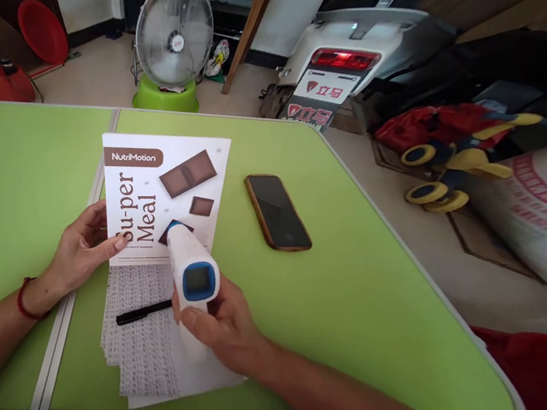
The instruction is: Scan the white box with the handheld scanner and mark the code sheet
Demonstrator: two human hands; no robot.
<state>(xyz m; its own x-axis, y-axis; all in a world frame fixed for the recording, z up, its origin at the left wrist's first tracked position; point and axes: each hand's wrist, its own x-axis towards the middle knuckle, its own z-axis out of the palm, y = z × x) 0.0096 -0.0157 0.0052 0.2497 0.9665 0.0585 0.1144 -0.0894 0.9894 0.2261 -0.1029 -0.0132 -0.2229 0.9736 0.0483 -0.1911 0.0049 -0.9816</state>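
My left hand (81, 243), a red cord on its wrist, grips the lower left edge of a white box (178, 219) printed "NutriMotion Su-per Meal", its thumb on the front face. The box stands on the table with that face toward me. My right hand (222, 326) is wrapped round the handle of a white and blue infrared thermometer (194, 268). Its nose points at the box's lower right; whether they touch I cannot tell. Printed sheets of paper (132, 361) lie fanned below the box. On them rests a black pen (143, 312), partly behind the right hand.
A smartphone (278, 212) in a brown case lies right of the box on the green table (363, 324). Beyond the table stand a fan (174, 37) on a green stool (164, 95), an electric scooter (345, 46), a yellow-and-blue wheeled toy (455, 165) and a large white sack (546, 200).
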